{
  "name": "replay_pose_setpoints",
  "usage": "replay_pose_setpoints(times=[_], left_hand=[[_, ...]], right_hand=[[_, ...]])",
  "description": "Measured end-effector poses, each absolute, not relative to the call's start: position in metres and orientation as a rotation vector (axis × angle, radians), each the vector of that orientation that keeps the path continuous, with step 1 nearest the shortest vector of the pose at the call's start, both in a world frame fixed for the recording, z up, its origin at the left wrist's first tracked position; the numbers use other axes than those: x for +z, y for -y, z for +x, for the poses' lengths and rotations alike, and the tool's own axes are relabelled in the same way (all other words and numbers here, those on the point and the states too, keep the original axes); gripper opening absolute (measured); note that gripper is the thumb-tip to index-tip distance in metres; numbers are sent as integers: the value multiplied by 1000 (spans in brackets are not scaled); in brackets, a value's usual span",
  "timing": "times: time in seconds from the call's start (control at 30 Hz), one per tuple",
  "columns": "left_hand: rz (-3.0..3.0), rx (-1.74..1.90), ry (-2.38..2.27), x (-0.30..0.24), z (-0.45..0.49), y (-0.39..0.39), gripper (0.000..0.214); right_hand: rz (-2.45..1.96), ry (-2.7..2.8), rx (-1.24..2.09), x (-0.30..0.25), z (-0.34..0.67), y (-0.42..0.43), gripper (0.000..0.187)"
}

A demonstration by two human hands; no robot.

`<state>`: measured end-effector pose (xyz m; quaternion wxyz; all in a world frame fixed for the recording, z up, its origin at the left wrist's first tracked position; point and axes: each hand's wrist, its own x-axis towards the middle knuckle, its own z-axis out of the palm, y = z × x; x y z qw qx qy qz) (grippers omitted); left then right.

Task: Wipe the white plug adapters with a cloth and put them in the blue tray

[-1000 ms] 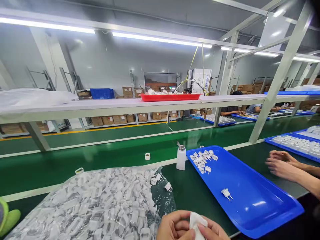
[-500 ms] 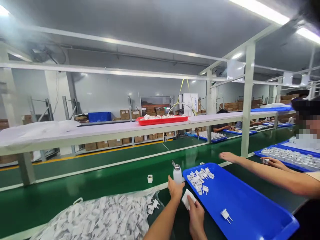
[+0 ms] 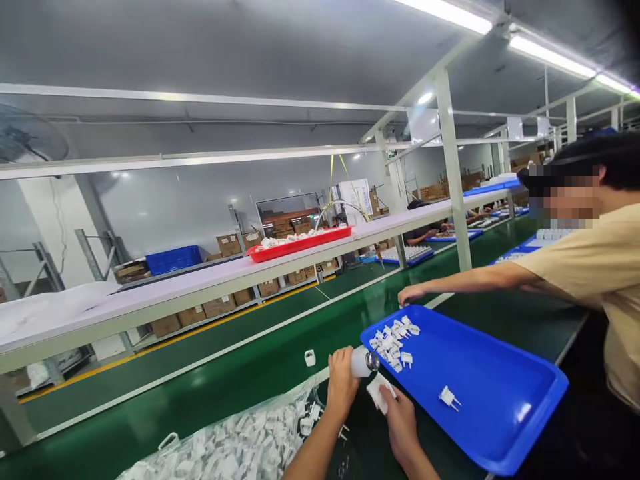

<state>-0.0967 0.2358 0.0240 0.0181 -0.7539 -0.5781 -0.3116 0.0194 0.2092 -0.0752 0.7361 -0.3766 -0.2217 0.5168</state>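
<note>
White dispenser bottle [image 3: 361, 362], tipped sideways, white cloth [image 3: 379, 393]

Fluorescent tube lights [image 3: 550, 57] are shining down from the dark ceiling [image 3: 200, 47] across grey walls [image 3: 165, 220], while cardboard cartons [image 3: 230, 245] are sitting along the back wall and a wall fan [image 3: 30, 137] is hanging at far left.

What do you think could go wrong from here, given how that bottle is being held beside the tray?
The white bottle in the left hand is tilted, its metal top toward the white two-pin plug pieces on the blue tray, so any liquid inside might drip onto them. The co-worker's outstretched hand at the tray's far edge might also knock the pieces.
</note>
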Motion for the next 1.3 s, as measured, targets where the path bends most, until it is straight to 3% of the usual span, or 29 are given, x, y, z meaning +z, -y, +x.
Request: replay_pose_setpoints(times=[0.2,0.4,1.3], left_hand=[[-2379,-501,1486,25,-117,-237,49],[-2276,-280,1307,25,-118,-245,48],[-2061,-70,1067,23,-113,-269,48]], right_hand=[[-710,415,1306,-75,21,-212,29],[-639,427,1345,-72,23,-209,31],[-542,414,1361,-59,25,-206,35]])
